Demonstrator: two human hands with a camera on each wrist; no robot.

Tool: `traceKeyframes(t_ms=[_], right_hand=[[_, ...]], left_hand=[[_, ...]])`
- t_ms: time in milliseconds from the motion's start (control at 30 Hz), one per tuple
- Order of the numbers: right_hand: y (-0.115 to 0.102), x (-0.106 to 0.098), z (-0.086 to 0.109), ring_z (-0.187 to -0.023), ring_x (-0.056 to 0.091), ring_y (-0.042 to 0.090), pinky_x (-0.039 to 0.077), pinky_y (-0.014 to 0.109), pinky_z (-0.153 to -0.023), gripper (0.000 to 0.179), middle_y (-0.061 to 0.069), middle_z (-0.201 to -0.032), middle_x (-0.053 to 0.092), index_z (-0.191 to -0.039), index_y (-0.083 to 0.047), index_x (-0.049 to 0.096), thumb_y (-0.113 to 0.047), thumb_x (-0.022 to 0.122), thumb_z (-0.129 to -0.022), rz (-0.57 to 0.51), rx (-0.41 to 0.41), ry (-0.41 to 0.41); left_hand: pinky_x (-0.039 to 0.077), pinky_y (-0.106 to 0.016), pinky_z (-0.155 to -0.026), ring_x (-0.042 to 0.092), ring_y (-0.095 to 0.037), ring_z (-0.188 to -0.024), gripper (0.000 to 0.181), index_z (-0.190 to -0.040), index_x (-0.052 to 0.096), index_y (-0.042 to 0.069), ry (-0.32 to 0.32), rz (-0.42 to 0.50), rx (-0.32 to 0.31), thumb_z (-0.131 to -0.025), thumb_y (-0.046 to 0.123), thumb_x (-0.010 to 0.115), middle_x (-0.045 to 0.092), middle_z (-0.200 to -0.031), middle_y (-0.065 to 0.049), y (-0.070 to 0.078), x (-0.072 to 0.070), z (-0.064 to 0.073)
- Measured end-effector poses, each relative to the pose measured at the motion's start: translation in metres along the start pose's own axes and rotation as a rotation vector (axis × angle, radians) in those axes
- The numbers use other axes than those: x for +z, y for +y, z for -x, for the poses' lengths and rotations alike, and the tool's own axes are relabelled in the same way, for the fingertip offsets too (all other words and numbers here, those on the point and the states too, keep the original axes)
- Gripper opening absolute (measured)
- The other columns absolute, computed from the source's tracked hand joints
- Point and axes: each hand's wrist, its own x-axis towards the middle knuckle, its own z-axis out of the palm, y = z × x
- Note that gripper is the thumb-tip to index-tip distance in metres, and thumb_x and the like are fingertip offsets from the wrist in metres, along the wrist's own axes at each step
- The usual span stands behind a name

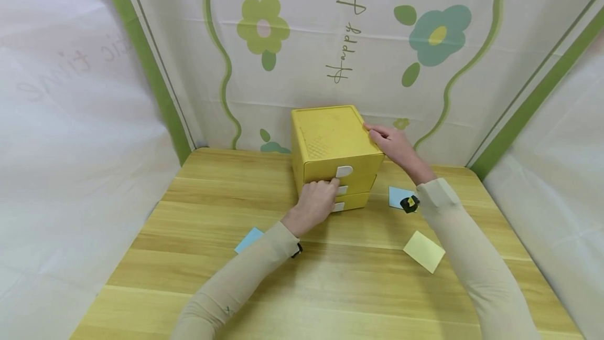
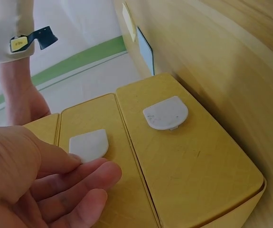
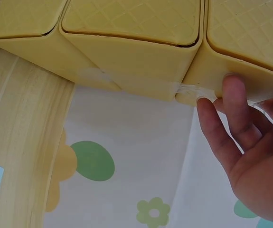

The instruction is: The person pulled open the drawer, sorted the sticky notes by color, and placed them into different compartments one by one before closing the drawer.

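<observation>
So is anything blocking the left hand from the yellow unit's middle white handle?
Nothing visible: the left hand touches the middle white handle, and the yellow paper lies on the table, away from both.

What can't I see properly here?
Head view: left blue paper, partly behind the left sleeve.
Head view: middle handle, partly behind the left hand.
Left wrist view: top handle, behind the left hand.
Right wrist view: right hand, partly cut off by the right edge.
All views: insides of the yellow drawers, behind their fronts.
</observation>
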Motion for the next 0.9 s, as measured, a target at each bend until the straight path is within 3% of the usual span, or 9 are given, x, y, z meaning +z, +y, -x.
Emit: traceKeyframes(t_ms=[167,600,900], right_hand=[[0.0005,-0.0004,0.0009,-0.093,0.054,0.023,0.039,0.037,-0.069,0.047,-0.005,-0.147,0.051,-0.142,-0.03,0.052,-0.049,0.038,-0.102,-0.005,0.014,-0.002],[-0.0003,-0.0001,0.0001,-0.113,0.056,0.02,0.041,0.037,-0.084,0.045,-0.003,-0.146,0.053,-0.141,-0.025,0.054,-0.044,0.04,-0.103,-0.015,-0.006,0.015],[-0.0013,-0.0004,-0.0013,-0.106,0.055,0.022,0.041,0.038,-0.082,0.044,-0.001,-0.146,0.053,-0.141,-0.023,0.054,-0.041,0.041,-0.103,-0.007,-0.021,0.012]], left_hand=[[0.034,-0.024,-0.034,0.044,-0.008,-0.042,0.006,-0.09,0.061,0.012,0.007,-0.005,0.005,-0.091,0.014,0.066,0.055,-0.057,0.003,0.0022,-0.001,0.0009],[0.04,-0.026,-0.036,0.051,-0.01,-0.044,0.008,-0.092,0.061,0.01,0.001,-0.024,-0.006,-0.088,0.011,0.068,0.059,-0.06,0.002,0.0058,0.0012,0.0014],[0.037,-0.024,-0.036,0.045,-0.007,-0.043,0.006,-0.094,0.061,0.008,-0.005,-0.007,-0.003,-0.09,0.008,0.065,0.06,-0.061,0.001,0.0081,0.0001,0.0017]])
